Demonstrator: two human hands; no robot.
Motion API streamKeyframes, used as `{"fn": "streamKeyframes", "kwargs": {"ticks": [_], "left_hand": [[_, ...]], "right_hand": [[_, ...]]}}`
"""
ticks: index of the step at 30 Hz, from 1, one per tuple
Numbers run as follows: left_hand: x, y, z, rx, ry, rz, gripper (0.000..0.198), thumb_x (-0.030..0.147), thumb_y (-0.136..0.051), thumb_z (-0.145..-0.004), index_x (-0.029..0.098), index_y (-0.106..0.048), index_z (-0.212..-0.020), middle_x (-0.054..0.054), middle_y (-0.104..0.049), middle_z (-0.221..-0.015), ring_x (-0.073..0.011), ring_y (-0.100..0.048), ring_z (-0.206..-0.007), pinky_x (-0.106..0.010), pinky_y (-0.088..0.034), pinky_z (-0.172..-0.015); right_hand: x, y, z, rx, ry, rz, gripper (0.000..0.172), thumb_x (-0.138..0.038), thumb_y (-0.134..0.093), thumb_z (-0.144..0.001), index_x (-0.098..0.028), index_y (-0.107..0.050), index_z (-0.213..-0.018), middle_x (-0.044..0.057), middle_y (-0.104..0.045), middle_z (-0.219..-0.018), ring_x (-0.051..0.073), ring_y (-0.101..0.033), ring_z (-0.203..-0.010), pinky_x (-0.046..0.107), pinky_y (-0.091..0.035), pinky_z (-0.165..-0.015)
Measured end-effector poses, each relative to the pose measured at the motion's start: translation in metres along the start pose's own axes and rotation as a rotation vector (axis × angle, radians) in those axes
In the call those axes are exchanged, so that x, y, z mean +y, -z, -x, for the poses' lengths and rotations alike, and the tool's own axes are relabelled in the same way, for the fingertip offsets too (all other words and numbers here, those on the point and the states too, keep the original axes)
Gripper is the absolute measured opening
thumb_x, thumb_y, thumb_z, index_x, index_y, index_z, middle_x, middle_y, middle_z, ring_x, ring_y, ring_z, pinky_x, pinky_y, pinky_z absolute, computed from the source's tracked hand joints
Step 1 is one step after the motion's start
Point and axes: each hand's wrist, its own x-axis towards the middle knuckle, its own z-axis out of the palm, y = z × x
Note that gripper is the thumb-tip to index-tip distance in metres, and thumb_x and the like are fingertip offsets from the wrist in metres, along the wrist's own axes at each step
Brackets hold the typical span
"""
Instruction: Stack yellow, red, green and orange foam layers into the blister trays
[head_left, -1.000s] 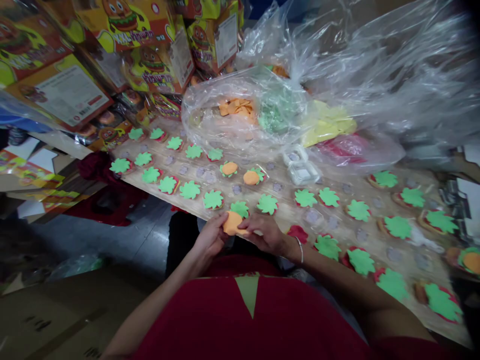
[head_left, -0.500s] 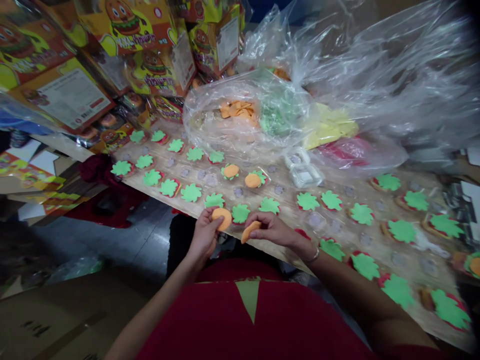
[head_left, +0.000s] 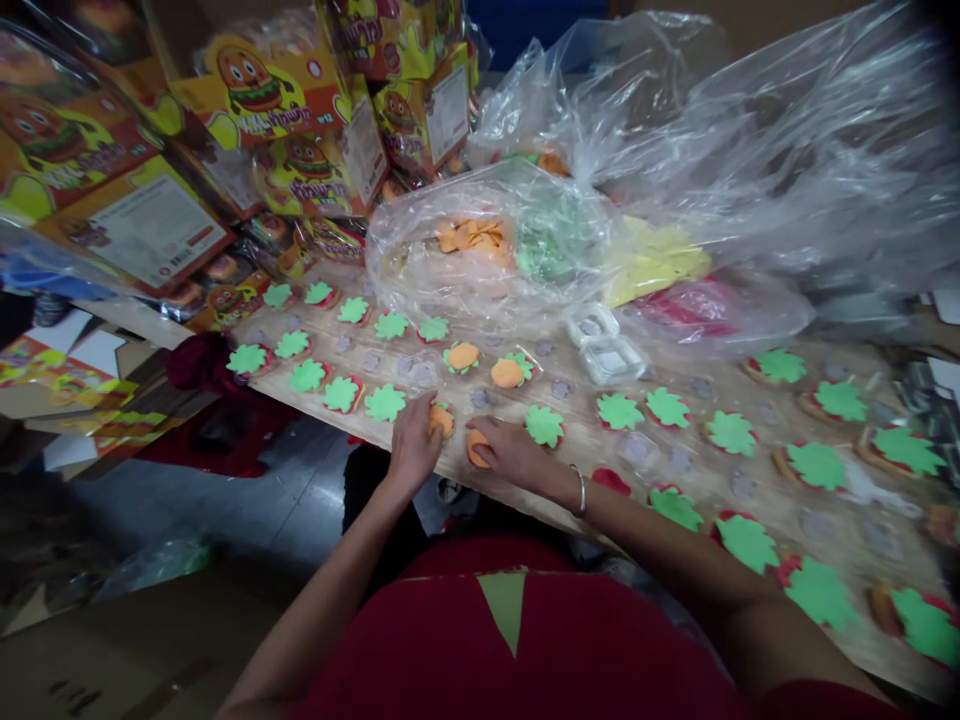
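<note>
At the table's near edge, my left hand [head_left: 415,443] has its fingers closed on an orange disc [head_left: 441,421], which sits low over one of the layered candy burger pieces. Just to the right, my right hand [head_left: 516,456] grips a second orange disc [head_left: 478,449] at table height; the fingers partly cover it. A green leaf-shaped piece [head_left: 385,402] on a red layer lies left of my left hand, and another green leaf-shaped piece [head_left: 544,426] lies beyond my right hand. Two stacks behind are topped with an orange disc [head_left: 461,357] and an orange disc [head_left: 508,373].
Rows of green-topped stacks cover the wooden table [head_left: 525,492]. Clear clamshell trays [head_left: 611,358] lie near a large plastic bag [head_left: 442,270] of orange and green pieces. Yellow pieces [head_left: 664,255] and a red bag [head_left: 690,305] are beside it. Printed burger boxes [head_left: 259,85] rise at left.
Both hands have moved from above the near edge down and forward to the stacks, each carrying an orange disc. The discs now lie flatter, over places where green tops showed before.
</note>
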Motion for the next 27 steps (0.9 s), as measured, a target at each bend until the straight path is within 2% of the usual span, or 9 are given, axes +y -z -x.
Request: {"fn": "streamKeyframes", "kwargs": {"ticks": [6,10,13,16,20,22,24,27], "left_hand": [[-0.008,-0.009,0.014,0.136,-0.081,0.002,0.042,0.024,-0.049,-0.089,0.015,-0.047,-0.13,-0.014,-0.057,-0.117,-0.0253,-0.053,-0.109,-0.044,-0.046,-0.094],[-0.009,-0.015,0.021,0.205,-0.134,-0.125,0.034,0.023,-0.047,-0.092,0.015,-0.051,-0.125,-0.014,-0.06,-0.115,-0.0262,-0.053,-0.11,-0.047,-0.042,-0.1],[-0.014,-0.021,0.026,0.273,-0.185,-0.163,0.03,0.019,-0.044,-0.093,0.015,-0.052,-0.121,-0.012,-0.062,-0.11,-0.0247,-0.055,-0.106,-0.046,-0.042,-0.099],[-0.021,-0.027,0.029,0.334,-0.237,-0.178,0.028,0.021,-0.047,-0.093,0.015,-0.053,-0.12,-0.011,-0.064,-0.107,-0.0235,-0.058,-0.101,-0.043,-0.046,-0.094],[-0.027,-0.034,0.03,0.395,-0.287,-0.247,0.04,0.029,-0.06,-0.087,0.015,-0.052,-0.124,-0.013,-0.064,-0.108,-0.0258,-0.059,-0.101,-0.042,-0.049,-0.089],[-0.028,-0.038,0.03,0.435,-0.313,-0.259,0.04,0.027,-0.059,-0.088,0.014,-0.051,-0.125,-0.013,-0.063,-0.11,-0.0256,-0.059,-0.103,-0.041,-0.049,-0.089],[-0.029,-0.041,0.029,0.475,-0.316,-0.264,0.039,0.024,-0.058,-0.089,0.013,-0.051,-0.126,-0.015,-0.062,-0.113,-0.0254,-0.059,-0.106,-0.041,-0.05,-0.09],[-0.032,-0.046,0.029,0.533,-0.316,-0.285,0.038,0.022,-0.059,-0.088,0.011,-0.053,-0.124,-0.019,-0.059,-0.118,-0.0266,-0.058,-0.11,-0.041,-0.05,-0.089]], "right_hand": [[0.0,0.003,0.003,0.081,0.048,0.065,0.034,-0.011,-0.055,-0.087,-0.017,-0.054,-0.12,0.009,-0.057,-0.111,0.021,-0.057,-0.1,0.035,-0.05,-0.086],[0.001,0.001,0.004,0.144,0.073,0.154,0.023,-0.014,-0.061,-0.084,-0.014,-0.06,-0.108,0.013,-0.057,-0.109,0.026,-0.054,-0.105,0.042,-0.05,-0.09],[0.006,0.01,-0.002,0.254,0.151,0.122,0.018,-0.021,-0.063,-0.085,-0.016,-0.062,-0.103,0.012,-0.057,-0.112,0.026,-0.054,-0.106,0.042,-0.05,-0.092],[0.015,0.041,-0.032,0.429,0.189,0.117,0.017,-0.025,-0.058,-0.09,-0.017,-0.063,-0.103,0.013,-0.058,-0.114,0.025,-0.054,-0.108,0.042,-0.048,-0.093],[0.034,0.106,-0.109,0.56,0.136,0.197,0.023,-0.026,-0.05,-0.094,-0.015,-0.062,-0.109,0.015,-0.058,-0.118,0.025,-0.053,-0.112,0.037,-0.043,-0.099],[0.046,0.13,-0.151,0.524,0.011,0.218,0.028,-0.026,-0.046,-0.096,-0.012,-0.059,-0.116,0.017,-0.055,-0.125,0.025,-0.051,-0.115,0.036,-0.04,-0.1],[0.06,0.14,-0.186,0.335,-0.125,0.173,0.031,-0.027,-0.039,-0.099,-0.011,-0.06,-0.114,0.017,-0.058,-0.122,0.023,-0.054,-0.111,0.034,-0.04,-0.096],[0.079,0.136,-0.224,0.04,-0.207,0.086,0.038,-0.033,-0.038,-0.1,-0.012,-0.067,-0.09,0.011,-0.069,-0.093,0.019,-0.061,-0.085,0.027,-0.044,-0.078]]}}
